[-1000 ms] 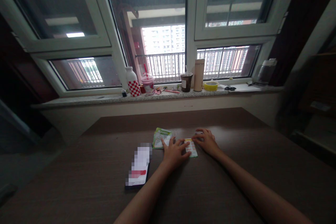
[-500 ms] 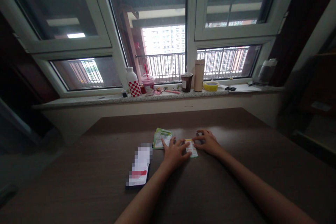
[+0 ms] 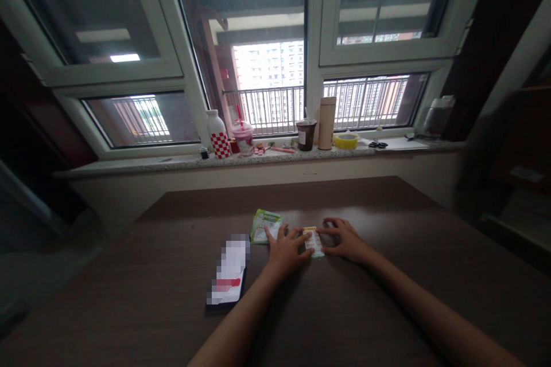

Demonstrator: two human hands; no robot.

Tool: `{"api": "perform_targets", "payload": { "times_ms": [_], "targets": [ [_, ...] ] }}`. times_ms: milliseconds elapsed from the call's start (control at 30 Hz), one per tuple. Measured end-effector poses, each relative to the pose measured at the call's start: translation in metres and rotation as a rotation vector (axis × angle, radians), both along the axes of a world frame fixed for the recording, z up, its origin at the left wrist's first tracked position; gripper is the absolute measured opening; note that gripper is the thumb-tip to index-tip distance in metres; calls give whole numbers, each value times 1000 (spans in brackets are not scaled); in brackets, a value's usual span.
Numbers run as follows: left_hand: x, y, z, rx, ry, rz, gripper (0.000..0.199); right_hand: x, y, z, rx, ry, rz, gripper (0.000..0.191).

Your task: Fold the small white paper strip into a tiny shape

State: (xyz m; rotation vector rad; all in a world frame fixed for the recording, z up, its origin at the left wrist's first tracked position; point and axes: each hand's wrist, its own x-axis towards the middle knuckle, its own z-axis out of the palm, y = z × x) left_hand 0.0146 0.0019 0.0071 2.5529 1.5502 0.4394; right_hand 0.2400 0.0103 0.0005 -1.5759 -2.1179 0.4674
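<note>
A small white card (image 3: pixel 315 245) with a yellow strip along its top and a green lower edge lies on the table between my hands. From the left, my left hand (image 3: pixel 286 253) reaches it with thumb and forefinger at its left edge, the fingers spread. The outer fingers of that hand rest on or just over a green-and-white pile of cards (image 3: pixel 267 219). On the other side, my right hand (image 3: pixel 348 242) has its forefinger at the card's upper right corner and its thumb near the lower right, fingers apart. Whether the white card is single or stacked, I cannot tell.
A phone (image 3: pixel 228 275) with a lit, blurred screen lies left of my left forearm on the brown table (image 3: pixel 129 275). Behind, the windowsill (image 3: pixel 172 167) carries a checked bottle (image 3: pixel 219 136), drink cups (image 3: pixel 306 136), a tan flask (image 3: pixel 326 123), yellow tape (image 3: pixel 345 141) and scissors (image 3: pixel 377 144).
My right hand has shifted slightly, its thumb now lower along the card's right side. My left hand, the card pile and the phone stay where they were.
</note>
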Motion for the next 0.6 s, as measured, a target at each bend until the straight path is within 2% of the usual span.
{"api": "perform_targets", "payload": {
  "times_ms": [600],
  "targets": [
    [-1, 2, -2, -5, -21, -7, 46, 4, -14, 0, -16, 70, 31, 59]
  ]
}}
